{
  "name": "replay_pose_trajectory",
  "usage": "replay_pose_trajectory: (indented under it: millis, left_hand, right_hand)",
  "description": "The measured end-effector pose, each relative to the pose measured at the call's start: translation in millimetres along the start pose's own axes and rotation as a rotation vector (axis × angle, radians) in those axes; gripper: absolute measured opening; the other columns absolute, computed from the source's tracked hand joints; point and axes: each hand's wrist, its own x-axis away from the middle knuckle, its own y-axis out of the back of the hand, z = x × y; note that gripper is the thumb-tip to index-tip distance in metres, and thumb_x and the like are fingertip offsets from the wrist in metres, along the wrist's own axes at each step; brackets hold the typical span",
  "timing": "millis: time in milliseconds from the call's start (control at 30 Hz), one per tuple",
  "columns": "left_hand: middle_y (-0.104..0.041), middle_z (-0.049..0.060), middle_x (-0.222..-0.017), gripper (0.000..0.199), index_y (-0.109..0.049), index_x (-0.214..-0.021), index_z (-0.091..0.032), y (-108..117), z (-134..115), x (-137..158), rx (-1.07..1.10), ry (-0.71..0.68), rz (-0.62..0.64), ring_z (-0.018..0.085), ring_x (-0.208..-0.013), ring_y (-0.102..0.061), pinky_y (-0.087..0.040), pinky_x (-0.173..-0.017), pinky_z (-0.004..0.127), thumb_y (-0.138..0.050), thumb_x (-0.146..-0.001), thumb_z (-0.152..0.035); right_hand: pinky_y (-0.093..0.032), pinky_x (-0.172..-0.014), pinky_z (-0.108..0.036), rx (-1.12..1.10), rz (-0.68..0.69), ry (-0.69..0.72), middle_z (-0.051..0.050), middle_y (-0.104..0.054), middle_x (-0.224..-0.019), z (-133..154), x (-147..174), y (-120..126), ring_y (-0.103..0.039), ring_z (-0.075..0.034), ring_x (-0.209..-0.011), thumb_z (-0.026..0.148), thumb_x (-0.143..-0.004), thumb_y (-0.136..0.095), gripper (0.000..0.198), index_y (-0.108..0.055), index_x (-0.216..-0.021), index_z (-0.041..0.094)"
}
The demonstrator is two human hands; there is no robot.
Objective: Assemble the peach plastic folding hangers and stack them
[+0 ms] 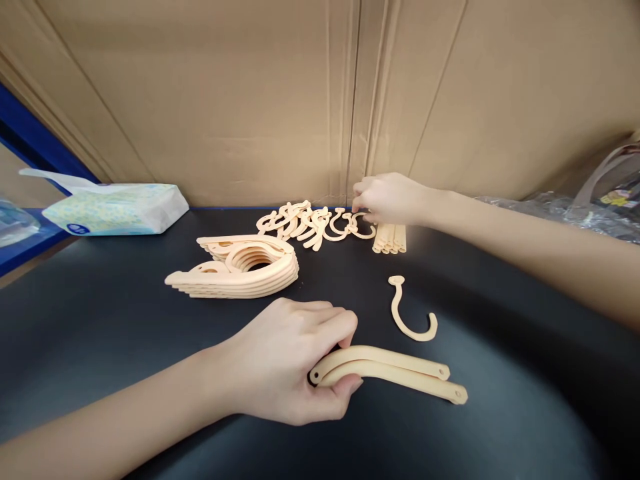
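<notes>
My left hand (295,363) is closed around the ends of two curved beige hanger arms (400,370), which lie side by side and stick out to the right. Just beyond them a single beige hook (400,313) lies on the black table. Farther back, my right hand (387,198) reaches over the bundle of beige bars (390,239), beside a few loose hooks (337,227). Its fingers curl down, and whatever is between them is hidden. To the left sits a neat stack of beige folding-hanger pieces (265,273) with round openings.
A heap of small beige hooks and curved parts (300,223) lies near the back wall. A tissue pack (115,210) is at the back left by a blue frame (35,133). Cardboard (225,100) stands behind the table. Clear plastic bags (600,200) are at the right.
</notes>
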Motion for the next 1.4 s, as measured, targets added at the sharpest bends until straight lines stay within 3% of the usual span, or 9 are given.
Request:
replay_pose_trajectory:
  millis: [100, 300, 467, 600, 733, 833, 1167, 1400]
  left_hand:
    - [-0.047, -0.006, -0.064, 0.024, -0.037, -0.074, -0.021, 0.9, -0.6, 0.4, 0.016, -0.008, -0.004, 0.01, -0.054, -0.041, -0.026, -0.047, 0.023, -0.061, -0.074, -0.022]
    - [-0.051, -0.006, -0.065, 0.027, -0.035, -0.073, -0.021, 3.1, -2.3, -0.6, 0.008, 0.025, 0.025, 0.01, -0.056, -0.043, -0.028, -0.049, 0.023, -0.062, -0.073, -0.021]
    - [-0.048, -0.006, -0.064, 0.025, -0.035, -0.074, -0.022, 0.7, 0.1, 0.0, 0.015, -0.005, -0.005, 0.01, -0.054, -0.042, -0.027, -0.047, 0.023, -0.06, -0.074, -0.022]
    - [-0.049, -0.005, -0.064, 0.024, -0.035, -0.074, -0.022, 0.0, 0.6, 0.5, 0.012, -0.009, -0.008, 0.01, -0.054, -0.042, -0.027, -0.047, 0.023, -0.059, -0.074, -0.022]
    - [-0.048, -0.006, -0.063, 0.022, -0.037, -0.074, -0.021, 0.7, -0.4, 0.3, 0.007, -0.003, -0.001, 0.01, -0.053, -0.042, -0.027, -0.047, 0.023, -0.059, -0.074, -0.023]
    - [-0.047, -0.006, -0.063, 0.021, -0.038, -0.074, -0.021, 0.9, -0.8, 0.5, 0.004, -0.005, -0.002, 0.01, -0.053, -0.042, -0.027, -0.047, 0.023, -0.059, -0.074, -0.023]
    - [-0.046, -0.006, -0.062, 0.019, -0.04, -0.074, -0.021, 0.4, -0.2, 0.7, -0.003, -0.017, -0.018, 0.01, -0.052, -0.042, -0.026, -0.046, 0.023, -0.059, -0.075, -0.024]
    - [-0.048, -0.005, -0.062, 0.018, -0.04, -0.074, -0.021, 1.1, -0.7, 1.0, -0.007, -0.004, -0.004, 0.01, -0.053, -0.043, -0.026, -0.046, 0.023, -0.057, -0.075, -0.025]
  right_hand:
    - [-0.032, -0.064, -0.031, 0.059, 0.054, 0.071, -0.01, -0.068, -0.094, 2.5, -8.9, -1.8, -0.058, -0.021, -0.088, 0.012, -0.084, -0.049, 0.023, -0.071, -0.092, 0.013]
    - [-0.033, -0.07, -0.033, 0.146, 0.014, 0.19, -0.014, -0.066, -0.089, 2.8, -13.7, -4.7, -0.057, -0.022, -0.084, 0.013, -0.087, -0.046, 0.023, -0.068, -0.083, 0.008]
    - [-0.034, -0.069, -0.032, 0.069, -0.077, 0.14, -0.013, -0.065, -0.088, 0.0, -10.5, -4.9, -0.056, -0.022, -0.085, 0.013, -0.085, -0.045, 0.023, -0.067, -0.081, 0.008]
    - [-0.035, -0.066, -0.029, -0.375, -0.176, -0.119, -0.007, -0.064, -0.083, 5.9, -8.9, 5.0, -0.056, -0.018, -0.078, 0.021, -0.077, -0.055, 0.014, -0.067, -0.08, 0.013]
    - [-0.036, -0.061, -0.028, -0.992, -0.055, -0.393, -0.002, -0.057, -0.067, 21.0, -10.9, 15.0, -0.049, -0.013, -0.064, 0.023, -0.076, -0.055, 0.013, -0.063, -0.069, 0.015]
    - [-0.034, -0.059, -0.029, -1.168, -0.014, -0.511, -0.001, -0.052, -0.063, 30.7, -11.0, 18.9, -0.043, -0.013, -0.062, 0.02, -0.074, -0.056, 0.016, -0.055, -0.057, 0.018]
    - [-0.024, -0.052, -0.03, -1.059, 0.069, -0.566, 0.003, -0.034, -0.055, 38.7, -12.1, 25.8, -0.028, -0.01, -0.053, 0.022, -0.073, -0.053, 0.029, -0.035, -0.05, 0.021]
    - [-0.025, -0.05, -0.03, -0.925, 0.117, -0.622, 0.003, -0.031, -0.05, 45.1, -18.3, 27.0, -0.032, -0.011, -0.05, 0.026, -0.073, -0.053, 0.031, -0.031, -0.05, 0.022]
